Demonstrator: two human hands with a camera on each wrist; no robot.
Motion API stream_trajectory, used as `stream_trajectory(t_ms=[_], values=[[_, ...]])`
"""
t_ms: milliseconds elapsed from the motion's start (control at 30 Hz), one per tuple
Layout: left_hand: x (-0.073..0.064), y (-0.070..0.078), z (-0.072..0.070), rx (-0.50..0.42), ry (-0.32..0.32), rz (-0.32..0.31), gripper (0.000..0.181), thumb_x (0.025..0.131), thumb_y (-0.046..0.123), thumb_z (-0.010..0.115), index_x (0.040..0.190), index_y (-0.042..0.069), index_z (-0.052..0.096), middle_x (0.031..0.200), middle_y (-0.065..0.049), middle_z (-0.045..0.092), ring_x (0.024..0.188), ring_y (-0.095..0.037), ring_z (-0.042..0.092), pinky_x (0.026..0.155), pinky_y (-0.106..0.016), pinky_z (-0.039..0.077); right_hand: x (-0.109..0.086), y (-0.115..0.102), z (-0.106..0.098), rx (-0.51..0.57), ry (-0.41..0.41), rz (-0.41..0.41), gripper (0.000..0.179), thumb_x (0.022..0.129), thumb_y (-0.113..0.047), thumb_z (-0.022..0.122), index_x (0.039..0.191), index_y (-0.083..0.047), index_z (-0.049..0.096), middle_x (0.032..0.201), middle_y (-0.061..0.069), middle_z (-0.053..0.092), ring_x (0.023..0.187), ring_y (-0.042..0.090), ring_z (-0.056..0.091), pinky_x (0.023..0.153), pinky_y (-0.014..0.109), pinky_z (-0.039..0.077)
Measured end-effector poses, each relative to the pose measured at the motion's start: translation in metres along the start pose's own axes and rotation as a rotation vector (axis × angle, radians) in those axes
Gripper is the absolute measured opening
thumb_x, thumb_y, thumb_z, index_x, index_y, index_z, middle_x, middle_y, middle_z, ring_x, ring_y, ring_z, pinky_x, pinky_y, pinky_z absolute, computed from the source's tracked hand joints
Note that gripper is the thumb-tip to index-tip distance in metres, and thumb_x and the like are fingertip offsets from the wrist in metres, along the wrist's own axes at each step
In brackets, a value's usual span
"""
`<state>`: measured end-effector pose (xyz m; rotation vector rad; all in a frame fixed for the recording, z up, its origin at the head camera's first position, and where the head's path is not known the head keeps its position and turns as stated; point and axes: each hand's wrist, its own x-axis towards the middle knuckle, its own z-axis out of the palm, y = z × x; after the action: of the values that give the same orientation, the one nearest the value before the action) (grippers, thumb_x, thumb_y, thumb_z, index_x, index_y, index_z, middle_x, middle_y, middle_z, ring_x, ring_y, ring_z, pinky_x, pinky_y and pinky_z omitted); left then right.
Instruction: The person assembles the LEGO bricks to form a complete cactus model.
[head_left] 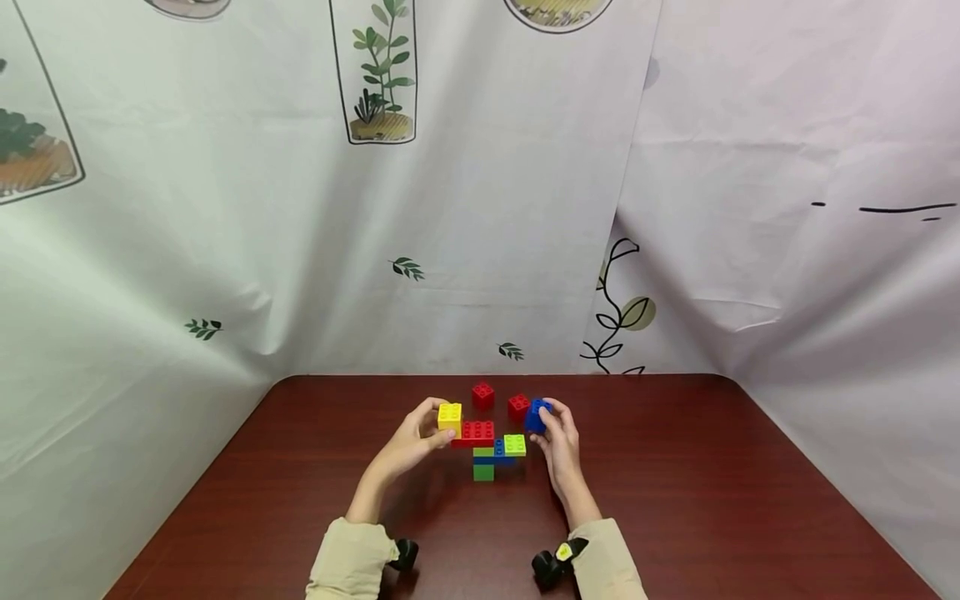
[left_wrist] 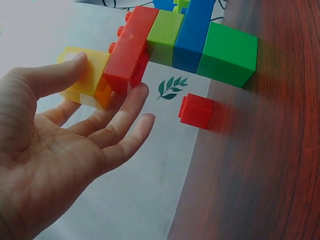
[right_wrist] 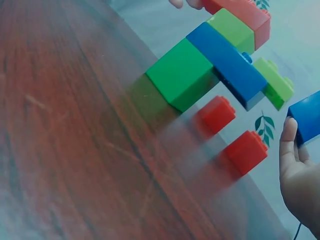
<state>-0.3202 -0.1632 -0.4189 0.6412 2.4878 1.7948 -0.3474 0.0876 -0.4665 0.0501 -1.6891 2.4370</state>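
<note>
My left hand (head_left: 407,447) pinches a yellow building brick (head_left: 450,415) between thumb and fingers, at the left end of a long red brick (left_wrist: 129,50). That red brick tops a small tower: a green brick (right_wrist: 182,75) at the base, a long blue brick (right_wrist: 227,65) over it, then a lime brick (right_wrist: 234,31). Another lime brick (head_left: 515,444) sits on the blue brick's right end. With thumb and fingers, my right hand (head_left: 561,446) holds a blue brick (head_left: 536,417) to the right of the tower, apart from it. Whether the yellow brick's studs are joined is hidden.
Two small red bricks (head_left: 483,396) (right_wrist: 247,152) stand on the dark red wooden table (head_left: 712,483) behind the tower. A white cloth (head_left: 480,208) with plant prints hangs beyond the table's far edge. Black wrist cameras (head_left: 405,555) are strapped at both sleeves.
</note>
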Motion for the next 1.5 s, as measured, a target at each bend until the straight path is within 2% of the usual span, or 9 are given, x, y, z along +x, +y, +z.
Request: stream_trajectory(t_ms=[200, 433, 567, 800, 1100, 1367, 1500], values=[[-0.0002, 0.0004, 0.0001, 0.001, -0.004, 0.004, 0.038, 0.093, 0.01, 0.063, 0.124, -0.002, 0.044, 0.106, -0.023, 0.057, 0.089, -0.037, 0.061, 0.077, -0.028, 0.052, 0.0007, -0.0031, 0.0008, 0.008, -0.029, 0.028, 0.039, 0.101, -0.02, 0.05, 0.134, 0.0, 0.047, 0.109, -0.003, 0.055, 0.082, 0.009, 0.058, 0.07, 0.019, 0.052], [-0.0008, 0.0013, 0.0009, 0.002, -0.001, 0.012, 0.038, 0.093, 0.011, 0.063, 0.123, -0.002, 0.045, 0.106, -0.024, 0.057, 0.089, -0.039, 0.06, 0.076, -0.024, 0.051, -0.0013, -0.0062, 0.0002, 0.01, -0.111, 0.035, 0.016, 0.1, -0.018, 0.051, 0.107, -0.007, 0.06, 0.093, -0.003, 0.061, 0.077, 0.009, 0.06, 0.071, 0.023, 0.052], [-0.0003, 0.0009, 0.0012, 0.0, -0.001, 0.013, 0.037, 0.093, 0.01, 0.063, 0.123, -0.002, 0.045, 0.106, -0.024, 0.058, 0.088, -0.037, 0.06, 0.075, -0.023, 0.051, -0.0032, -0.0079, -0.0021, -0.032, -0.133, 0.032, 0.013, 0.098, -0.018, 0.051, 0.101, -0.013, 0.063, 0.087, -0.005, 0.064, 0.075, 0.008, 0.061, 0.071, 0.026, 0.052], [0.0002, 0.001, 0.0005, 0.0, -0.001, -0.007, 0.037, 0.093, 0.011, 0.064, 0.123, -0.002, 0.045, 0.106, -0.022, 0.059, 0.086, -0.025, 0.06, 0.078, -0.027, 0.051, -0.0048, -0.0067, -0.0034, -0.109, -0.165, 0.023, 0.016, 0.097, -0.02, 0.052, 0.107, -0.011, 0.061, 0.088, -0.006, 0.063, 0.076, 0.009, 0.06, 0.072, 0.027, 0.052], [-0.0013, 0.0027, 0.0001, 0.005, 0.005, -0.028, 0.039, 0.092, 0.013, 0.065, 0.123, 0.0, 0.045, 0.108, -0.022, 0.059, 0.088, -0.03, 0.062, 0.084, -0.041, 0.053, -0.0058, -0.0022, -0.002, -0.113, -0.207, 0.008, 0.018, 0.095, -0.018, 0.056, 0.108, -0.006, 0.061, 0.088, -0.002, 0.063, 0.074, 0.012, 0.062, 0.07, 0.025, 0.053], [-0.0025, 0.0029, 0.0001, 0.014, 0.007, -0.03, 0.04, 0.092, 0.014, 0.065, 0.123, 0.0, 0.044, 0.112, -0.024, 0.057, 0.09, -0.034, 0.063, 0.084, -0.037, 0.055, -0.0057, -0.002, -0.0042, -0.125, -0.243, 0.024, 0.01, 0.094, -0.017, 0.055, 0.101, -0.015, 0.063, 0.086, -0.004, 0.064, 0.075, 0.01, 0.062, 0.071, 0.026, 0.052], [-0.0021, 0.0027, 0.0001, 0.012, 0.006, -0.025, 0.04, 0.092, 0.013, 0.065, 0.123, 0.0, 0.044, 0.109, -0.023, 0.058, 0.091, -0.037, 0.062, 0.082, -0.035, 0.054, -0.0042, -0.002, -0.0045, -0.159, -0.27, 0.034, 0.016, 0.093, -0.018, 0.056, 0.105, -0.009, 0.061, 0.083, -0.005, 0.064, 0.074, 0.008, 0.062, 0.07, 0.028, 0.053]])
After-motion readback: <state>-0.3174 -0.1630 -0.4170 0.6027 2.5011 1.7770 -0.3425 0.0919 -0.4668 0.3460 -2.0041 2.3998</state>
